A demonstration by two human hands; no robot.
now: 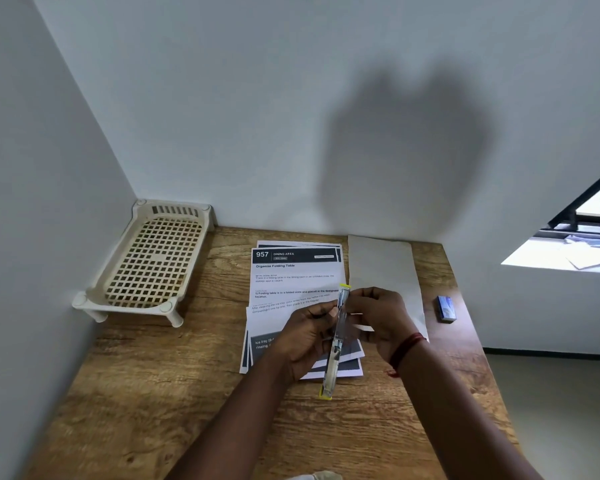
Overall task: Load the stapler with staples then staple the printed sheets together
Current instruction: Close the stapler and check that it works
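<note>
Presently | stapler: opened flat, pinched mid-length by left hand fingers over printed sheets | right hand: fingertips narrowed, contents unclear | handling: likely rigid, light, hinged; grip the rails.

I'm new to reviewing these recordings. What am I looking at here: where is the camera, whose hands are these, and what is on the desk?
There is one picture, taken by a wide-angle camera worn on a person's head, looking down at their own bare hands. No machine is involved. The left hand and right hand hold an opened stapler above a wooden desk. The right fingers pinch something small at the stapler, too small to identify. Beneath lie printed sheets, loosely stacked. A blank sheet lies beside them, a small blue box, possibly staples, sits further right, and a cream plastic rack stands in the left corner.
</note>
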